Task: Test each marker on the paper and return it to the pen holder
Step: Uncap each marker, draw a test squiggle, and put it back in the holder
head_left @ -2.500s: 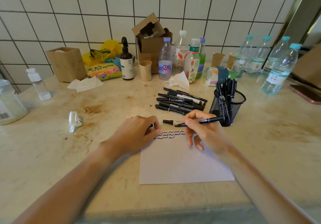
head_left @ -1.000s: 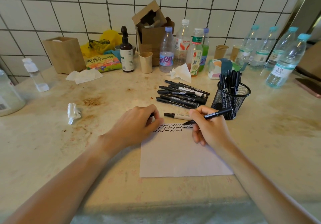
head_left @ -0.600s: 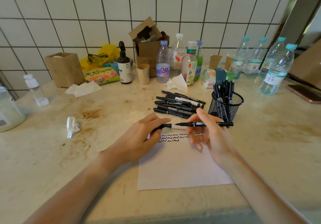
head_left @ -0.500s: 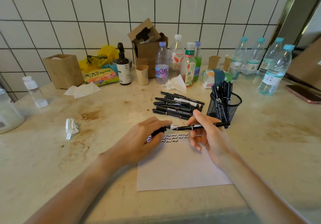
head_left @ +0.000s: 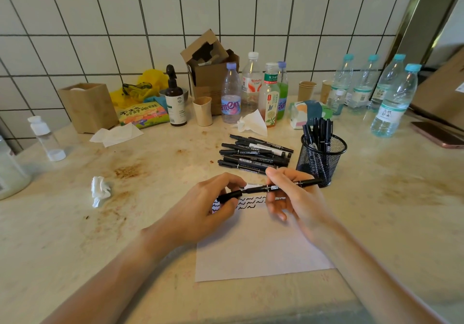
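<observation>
At the centre of the frame both hands meet just above the top edge of the paper [head_left: 261, 251]. The right hand [head_left: 298, 198] holds a black marker [head_left: 278, 187] level, its grip narrow, thumb and fingers pinched round the barrel, the rear end pointing right towards the pen holder [head_left: 321, 158]. The left hand [head_left: 200, 210] has its grip curled round the black cap [head_left: 229, 195], which sits at the marker's left tip; whether cap and tip are fully joined cannot be told.

The paper lies flat on the worktop [head_left: 389, 223], its near edge close to the worktop's front edge in the lower part of the frame. Two rows of black wavy test lines [head_left: 247, 203] run along its top edge, partly hidden by the hands. The rest of the sheet is blank.

The mesh pen holder stands upright right of centre, just beyond the right hand, with several black markers standing in it. Left of it, near but apart, a loose pile of markers [head_left: 253, 154] lies flat, just behind the hands.

Open worktop stretches left of the paper as far as a crumpled tissue [head_left: 100, 190], and to the right of the holder. Bottles [head_left: 391, 97], cups and boxes line the tiled wall across the upper half; a phone [head_left: 437, 135] lies at the right edge.
</observation>
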